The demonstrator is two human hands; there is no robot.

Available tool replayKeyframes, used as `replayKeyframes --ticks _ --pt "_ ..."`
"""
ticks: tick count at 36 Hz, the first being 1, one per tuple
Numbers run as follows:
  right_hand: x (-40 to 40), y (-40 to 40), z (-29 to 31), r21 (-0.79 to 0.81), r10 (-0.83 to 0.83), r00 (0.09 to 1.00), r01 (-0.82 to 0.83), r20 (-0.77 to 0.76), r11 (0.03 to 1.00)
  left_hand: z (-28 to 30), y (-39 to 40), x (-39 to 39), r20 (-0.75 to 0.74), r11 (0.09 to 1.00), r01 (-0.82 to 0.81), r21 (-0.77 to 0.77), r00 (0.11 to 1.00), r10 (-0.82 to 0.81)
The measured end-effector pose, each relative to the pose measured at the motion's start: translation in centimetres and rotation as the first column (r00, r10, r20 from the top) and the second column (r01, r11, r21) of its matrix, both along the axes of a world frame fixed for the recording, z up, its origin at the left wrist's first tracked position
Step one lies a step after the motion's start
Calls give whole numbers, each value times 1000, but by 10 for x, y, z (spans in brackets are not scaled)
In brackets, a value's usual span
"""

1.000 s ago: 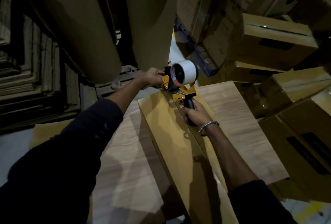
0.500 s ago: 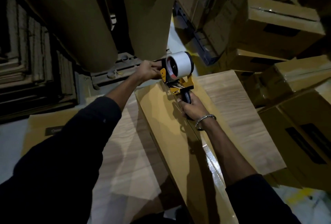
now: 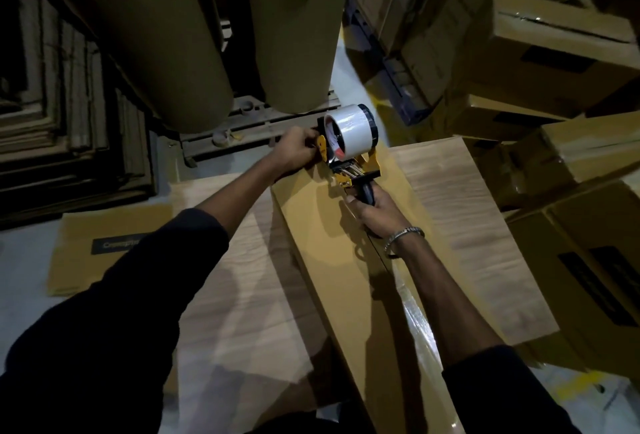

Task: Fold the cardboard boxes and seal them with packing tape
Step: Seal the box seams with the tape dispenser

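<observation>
Head view looks down on a long cardboard box (image 3: 332, 260) lying on a wood-grain board (image 3: 467, 225), and every place below is told from that box. At its far end sits the tape dispenser (image 3: 349, 159), a yellow frame carrying a roll of clear tape (image 3: 353, 132) that stands just above the box's far edge. The right hand (image 3: 375, 213) has its fingers curled tight round the dispenser's black handle, over the box's centre seam, with a metal bracelet (image 3: 403, 236) on the wrist. The left hand (image 3: 296, 153) reaches past the far left corner of the box and its fingers clamp on the yellow side plate of the dispenser, beside the roll. A glossy strip of tape (image 3: 415, 322) lies along the seam on the near side of the right hand. The box flaps are folded down, so what is inside cannot be told. Right of the box stand stacked sealed cartons (image 3: 561, 38); beyond its far end rise two big brown paper rolls (image 3: 180, 35); on the floor to its left lies a flattened carton (image 3: 104, 250)
</observation>
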State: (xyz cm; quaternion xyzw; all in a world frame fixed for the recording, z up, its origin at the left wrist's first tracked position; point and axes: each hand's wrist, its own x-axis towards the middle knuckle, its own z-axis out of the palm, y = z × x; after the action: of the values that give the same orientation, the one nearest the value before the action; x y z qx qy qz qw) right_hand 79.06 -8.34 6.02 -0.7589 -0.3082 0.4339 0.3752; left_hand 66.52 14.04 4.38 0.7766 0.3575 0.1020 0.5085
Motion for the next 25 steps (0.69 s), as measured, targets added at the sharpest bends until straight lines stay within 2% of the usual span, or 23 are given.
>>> replayKeyframes --ticks 5,9,13,25 --pt "4 -3 5 21 -8 997 9 -77 1000 4 2 -9 -34 990 108 -92 993 -112" --pt "1 -3 5 6 38 999 -38 17 999 -2 -1 -22 -84 978 208 -6 975 -208" --pt "0 -2 8 -38 67 994 -64 84 997 -3 -7 -23 -19 989 145 -21 989 -145" --pt "-4 -6 15 -139 126 957 -92 261 986 -10 -10 -21 -36 999 41 3 999 -40"
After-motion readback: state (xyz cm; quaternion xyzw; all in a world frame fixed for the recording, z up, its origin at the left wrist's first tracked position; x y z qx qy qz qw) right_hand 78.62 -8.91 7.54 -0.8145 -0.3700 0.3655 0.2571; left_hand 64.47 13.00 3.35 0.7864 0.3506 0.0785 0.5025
